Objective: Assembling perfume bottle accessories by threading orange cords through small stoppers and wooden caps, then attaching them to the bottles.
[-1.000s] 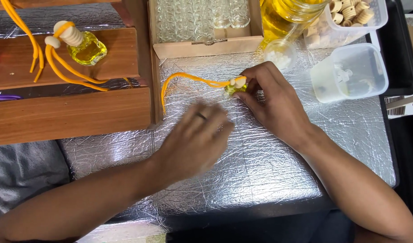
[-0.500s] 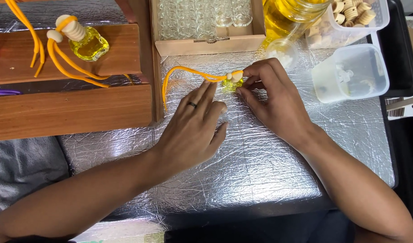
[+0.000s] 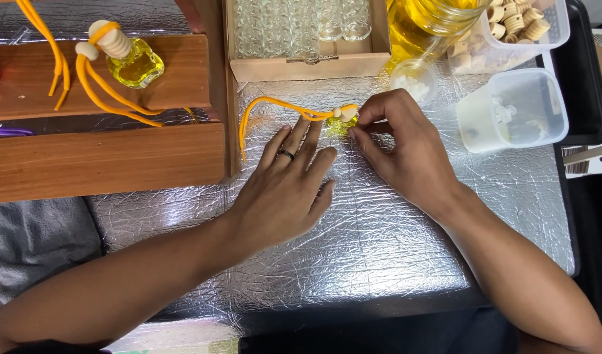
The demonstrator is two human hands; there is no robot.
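bottle (image 3: 341, 122), small, yellow-filled, lying on the foil counter (image 3: 392, 249) at the far middle, with a pale bead at its neck and an orange cord (image 3: 269, 107) looping off to the left. right hand (image 3: 406, 154) curled over it from the right, thumb and forefinger pinching the bottle, likely to keep it from rolling while the cord gets worked. left hand (image 3: 289, 187) flat and spread on the foil just near of the cord, fingertips reaching up to the cord and bead, probably steadying them; nothing gripped in it.

finished bottle (image 3: 132, 62) with cord parked on the wooden stand (image 3: 104, 160) at far left, out of the way. box of empty vials (image 3: 307, 29) straight beyond the work, oil jar (image 3: 438, 19), tub of wooden caps (image 3: 520, 23) and a white tub (image 3: 514, 111) at far right, all within easy reach.

compared with half a second back: left hand slid further toward the bottle, fingers now fanned out more; right hand and bottle much where they were.
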